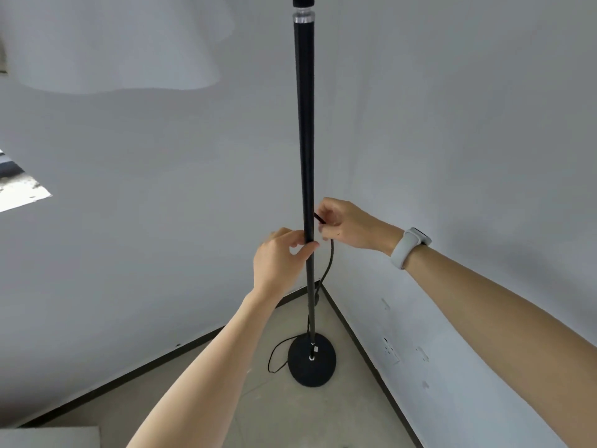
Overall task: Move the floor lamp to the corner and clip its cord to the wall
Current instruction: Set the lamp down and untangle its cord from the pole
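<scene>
A black floor lamp stands upright in the room corner; its thin pole (304, 130) rises from a round black base (311, 359) on the floor. A white lamp shade (119, 43) hangs at the upper left. My left hand (280, 258) curls around the pole at mid height. My right hand (349, 226), with a white wristband, pinches the black cord (330, 257) just right of the pole. The cord drops behind the pole and loops on the floor left of the base.
Two white walls meet behind the lamp, with a dark baseboard (355, 337) along the floor. A wall socket (391, 350) and small clips (421, 353) sit low on the right wall. A bright opening (19, 185) shows at the left edge.
</scene>
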`<state>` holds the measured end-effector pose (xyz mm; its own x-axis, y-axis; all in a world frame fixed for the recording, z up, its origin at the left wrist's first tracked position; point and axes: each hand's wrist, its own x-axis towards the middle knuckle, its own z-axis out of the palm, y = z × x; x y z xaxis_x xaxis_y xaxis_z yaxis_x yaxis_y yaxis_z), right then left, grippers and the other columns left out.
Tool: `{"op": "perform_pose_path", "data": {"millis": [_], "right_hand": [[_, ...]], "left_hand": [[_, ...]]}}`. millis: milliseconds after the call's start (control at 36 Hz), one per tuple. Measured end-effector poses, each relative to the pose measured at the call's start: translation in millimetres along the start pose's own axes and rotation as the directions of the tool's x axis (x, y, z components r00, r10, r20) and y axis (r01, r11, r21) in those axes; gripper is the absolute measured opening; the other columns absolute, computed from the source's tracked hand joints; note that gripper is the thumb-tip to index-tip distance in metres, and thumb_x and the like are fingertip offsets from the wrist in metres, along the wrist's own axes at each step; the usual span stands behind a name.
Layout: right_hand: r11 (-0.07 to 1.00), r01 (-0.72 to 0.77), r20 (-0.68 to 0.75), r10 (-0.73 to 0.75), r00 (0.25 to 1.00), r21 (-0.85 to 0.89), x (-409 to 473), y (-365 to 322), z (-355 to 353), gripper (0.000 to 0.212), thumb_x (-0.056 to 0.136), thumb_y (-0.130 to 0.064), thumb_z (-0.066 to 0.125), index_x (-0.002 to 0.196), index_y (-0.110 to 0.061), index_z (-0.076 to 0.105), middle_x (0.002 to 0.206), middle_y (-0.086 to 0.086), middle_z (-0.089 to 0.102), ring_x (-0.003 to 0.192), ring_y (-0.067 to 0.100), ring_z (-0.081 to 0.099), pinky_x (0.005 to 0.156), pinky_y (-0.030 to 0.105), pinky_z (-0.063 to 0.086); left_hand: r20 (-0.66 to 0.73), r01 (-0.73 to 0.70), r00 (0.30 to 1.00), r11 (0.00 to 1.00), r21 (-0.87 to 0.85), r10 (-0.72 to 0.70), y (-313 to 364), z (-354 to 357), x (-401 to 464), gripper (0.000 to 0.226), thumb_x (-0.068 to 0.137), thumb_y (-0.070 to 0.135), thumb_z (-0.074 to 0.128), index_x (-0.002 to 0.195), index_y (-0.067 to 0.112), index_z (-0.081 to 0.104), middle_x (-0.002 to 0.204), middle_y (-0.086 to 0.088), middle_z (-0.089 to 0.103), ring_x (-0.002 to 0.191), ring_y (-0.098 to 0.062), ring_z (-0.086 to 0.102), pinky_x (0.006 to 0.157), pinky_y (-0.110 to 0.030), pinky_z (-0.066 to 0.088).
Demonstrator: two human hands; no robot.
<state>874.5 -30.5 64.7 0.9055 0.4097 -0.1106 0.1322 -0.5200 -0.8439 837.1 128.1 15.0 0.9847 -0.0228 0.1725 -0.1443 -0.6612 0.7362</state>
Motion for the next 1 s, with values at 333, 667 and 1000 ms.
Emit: {"op": "perform_pose_path", "data": {"millis": [333,667,1000], "right_hand": [[0.892,-0.442,0.017,0.445,0.895,-0.092,-96.5,141.7,11.6,0.016,0.093,-0.017,0.043,0.081,-0.012,0.053,0.081,0.005,0.06,0.087,0.034,0.061,0.072,0.031,0.045],[0.968,-0.241,-0.131,0.231,0.964,-0.068,-140.8,96.7,25.9,0.025,0.096,-0.02,0.039,0.082,-0.017,0.06,0.057,-0.002,0.047,0.054,0.02,0.039,0.052,0.025,0.033],[0.961,-0.178,-0.351,0.244,0.904,0.211,-200.6,68.5,30.5,0.021,0.093,-0.028,0.042,0.107,-0.029,0.056,0.082,-0.019,0.054,0.069,0.007,0.044,0.066,0.013,0.039]], "left_hand": [[-0.139,0.185,0.969,0.972,-0.146,-0.206,-1.6,-4.5,10.7,0.003,0.083,0.034,0.061,0.081,0.033,0.061,0.079,0.013,0.057,0.074,-0.01,0.057,0.068,-0.03,0.046],[0.419,0.335,0.89,0.879,-0.339,-0.178,30.4,43.2,-56.5,0.033,0.089,0.046,0.051,0.105,0.021,0.065,0.067,0.013,0.058,0.065,-0.007,0.057,0.074,-0.024,0.053],[0.374,0.158,0.923,0.796,-0.585,0.091,106.0,46.7,-53.6,0.034,0.093,0.028,0.048,0.066,0.027,0.068,0.051,0.004,0.039,0.057,-0.015,0.035,0.063,-0.029,0.033]]}}
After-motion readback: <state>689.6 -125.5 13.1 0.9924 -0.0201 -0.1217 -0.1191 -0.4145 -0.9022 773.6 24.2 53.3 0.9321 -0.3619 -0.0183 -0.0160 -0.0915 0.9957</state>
